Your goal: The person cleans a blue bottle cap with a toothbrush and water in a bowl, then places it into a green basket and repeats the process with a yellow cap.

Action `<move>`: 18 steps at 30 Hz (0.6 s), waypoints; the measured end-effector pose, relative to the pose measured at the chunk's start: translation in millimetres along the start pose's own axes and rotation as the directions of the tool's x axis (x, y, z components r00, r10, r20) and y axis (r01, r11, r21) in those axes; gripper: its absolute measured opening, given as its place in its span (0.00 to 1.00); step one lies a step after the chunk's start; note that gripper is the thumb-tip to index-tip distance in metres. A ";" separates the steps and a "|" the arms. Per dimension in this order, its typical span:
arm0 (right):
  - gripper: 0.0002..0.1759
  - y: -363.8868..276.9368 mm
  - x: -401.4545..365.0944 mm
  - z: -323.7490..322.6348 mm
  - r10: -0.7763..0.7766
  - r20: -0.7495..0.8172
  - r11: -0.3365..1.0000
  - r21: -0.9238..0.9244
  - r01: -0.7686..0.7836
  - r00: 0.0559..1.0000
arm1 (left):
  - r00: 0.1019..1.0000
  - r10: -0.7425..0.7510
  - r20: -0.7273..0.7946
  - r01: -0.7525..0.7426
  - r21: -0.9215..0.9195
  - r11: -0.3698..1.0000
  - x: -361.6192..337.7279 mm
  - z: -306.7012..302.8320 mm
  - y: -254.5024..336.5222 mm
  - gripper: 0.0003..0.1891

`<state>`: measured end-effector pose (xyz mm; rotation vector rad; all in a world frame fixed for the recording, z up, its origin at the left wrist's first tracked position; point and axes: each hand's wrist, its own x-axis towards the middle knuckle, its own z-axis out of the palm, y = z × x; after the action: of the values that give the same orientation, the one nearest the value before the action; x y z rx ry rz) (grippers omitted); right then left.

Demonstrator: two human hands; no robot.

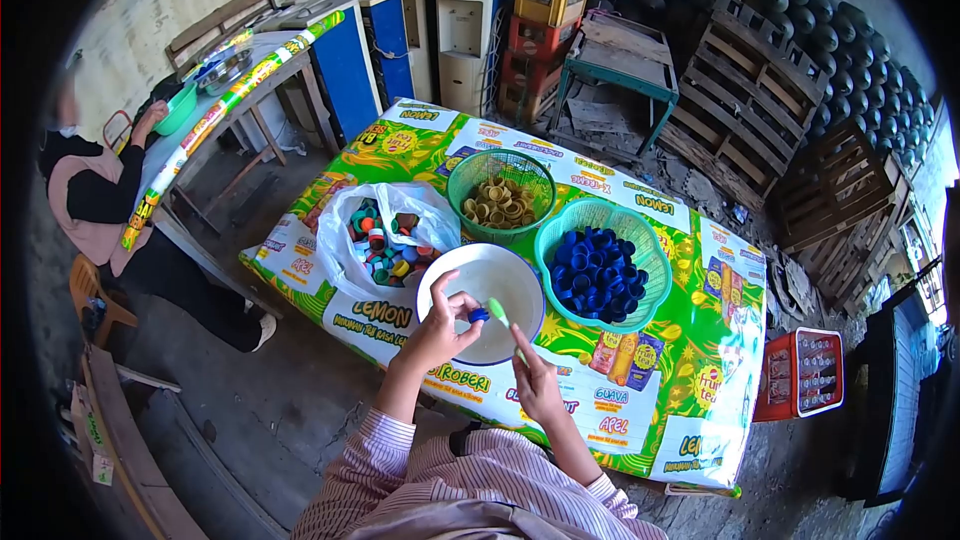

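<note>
Between the thumb and fingers of my left hand [438,328] is a blue bottle cap [479,315]. My right hand [538,387] is closed around a slim stick with a green tip [496,309], which looks like a toothbrush and is held right beside the cap. Both are over a white bowl with a blue rim [515,265]. To the bowl's left, a white plastic bag [343,215] holds caps of mixed colours [385,258]. Behind it, tan ring-like pieces [498,204] fill part of a green basket [465,172]. At the right, blue caps [597,275] lie in a turquoise basket [655,235].
A printed green and yellow cover [700,360] lies over the table. Another person [100,190] works at a side table with a green bowl [178,110]. Behind stand stacked crates [540,35], a metal-framed table [620,55] and wooden pallets [740,90]. A red crate [797,375] stands right.
</note>
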<state>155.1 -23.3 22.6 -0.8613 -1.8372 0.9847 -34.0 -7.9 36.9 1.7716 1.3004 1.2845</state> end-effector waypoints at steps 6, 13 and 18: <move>0.26 -21.2 6.1 -6.5 0.144 0.025 0.989 0.031 -0.145 0.989 | 0.998 0.064 0.011 -0.064 0.063 0.996 3.9 -6.0 -6.7 0.38; 0.26 -11.7 14.6 2.7 0.144 -0.021 0.988 -0.056 -0.145 0.989 | 0.997 0.068 0.024 -0.070 0.071 0.995 12.0 -10.7 -17.4 0.38; 0.28 -16.1 21.5 5.4 0.298 -0.045 0.945 -0.125 -0.301 0.954 | 0.999 0.038 0.029 -0.040 0.088 0.995 16.2 -12.7 -20.8 0.38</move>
<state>139.0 -13.8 42.7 -1.2560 -1.7968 1.0404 -52.4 13.5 29.3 1.8773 1.3320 1.2370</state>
